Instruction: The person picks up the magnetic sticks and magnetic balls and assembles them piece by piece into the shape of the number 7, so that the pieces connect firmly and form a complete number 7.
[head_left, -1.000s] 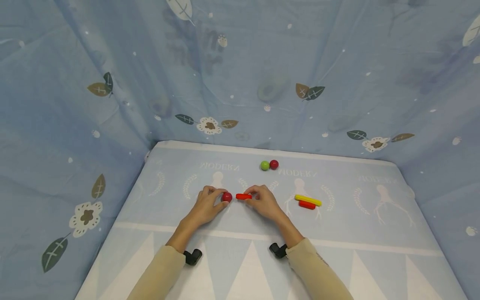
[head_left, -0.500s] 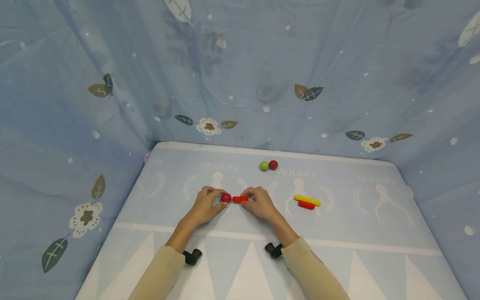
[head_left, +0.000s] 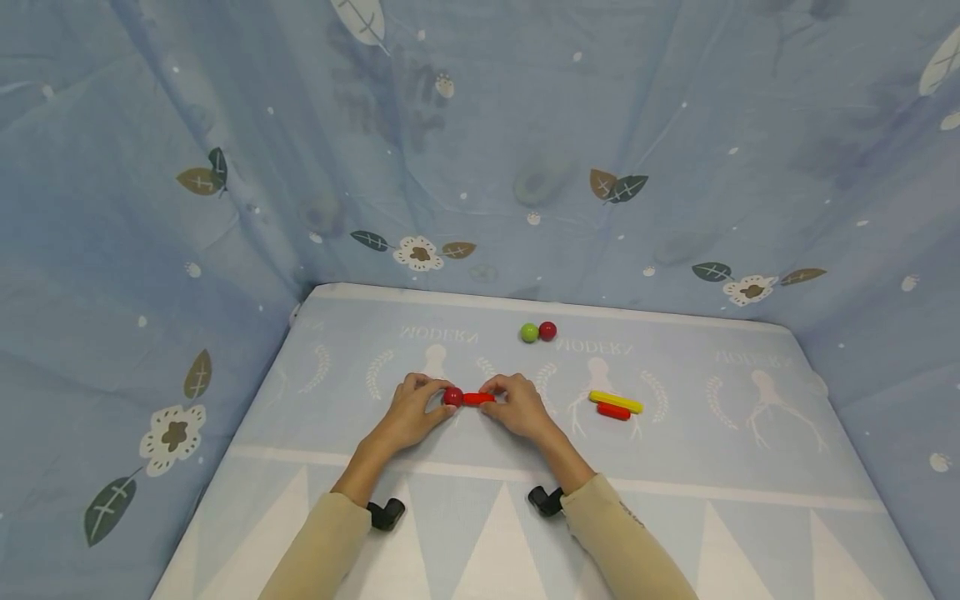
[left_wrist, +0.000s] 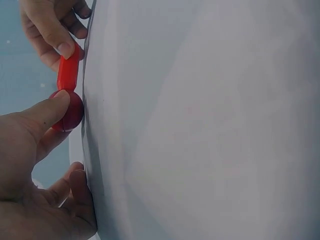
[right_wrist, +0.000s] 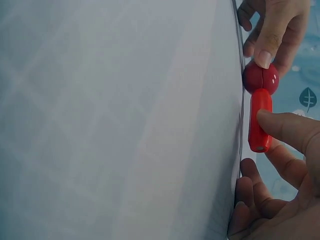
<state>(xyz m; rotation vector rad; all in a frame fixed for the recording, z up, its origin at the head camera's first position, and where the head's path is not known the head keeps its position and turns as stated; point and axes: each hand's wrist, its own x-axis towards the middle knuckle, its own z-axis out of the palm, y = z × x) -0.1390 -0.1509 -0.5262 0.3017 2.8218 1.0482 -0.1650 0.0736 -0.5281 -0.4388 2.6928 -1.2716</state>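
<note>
My left hand (head_left: 409, 412) pinches a dark red ball (head_left: 453, 397) between thumb and fingers. A seam runs around that ball (right_wrist: 254, 79) in the right wrist view. With thumb and forefinger, my right hand (head_left: 522, 407) grips a short bright red stick (head_left: 474, 399) that lies level, pointing left. The stick's left end meets the ball's right side, and in the left wrist view the red stick (left_wrist: 68, 73) sits end-on against it. Both hands are low over the cloth-covered table, their outer fingers close to the cloth.
Farther back on the table (head_left: 690, 467), a green ball (head_left: 529, 332) and another dark red ball (head_left: 548, 331) sit side by side. To the right lie a yellow stick (head_left: 616, 402) and a second short red stick (head_left: 613, 412), next to each other. Blue patterned curtains (head_left: 480, 150) enclose the back and sides.
My right hand has moved left and slightly nearer with the red stick, closing the gap to the ball. My left hand has stayed nearly still around the ball.
</note>
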